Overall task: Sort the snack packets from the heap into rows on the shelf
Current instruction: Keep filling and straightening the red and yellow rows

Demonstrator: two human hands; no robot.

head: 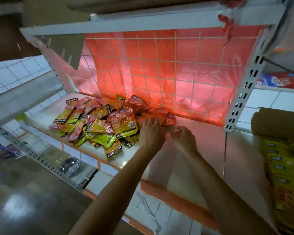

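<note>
A heap of snack packets [98, 122], yellow-green and red-orange, lies on the left half of the white shelf board [207, 146]. My left hand [151, 133] rests at the heap's right edge, fingers spread over red packets [161, 116] near the back. My right hand [183, 136] is just to the right of it, fingers curled low on the shelf; whether it holds a packet cannot be told. One red packet [171, 120] lies beside the fingertips of both hands.
A wire grid with red plastic sheet [176, 73] closes the back of the shelf. Slotted white uprights [243, 92] stand at the right. A cardboard box of yellow packets [282, 167] sits at the far right. An upper shelf [126, 22] hangs overhead.
</note>
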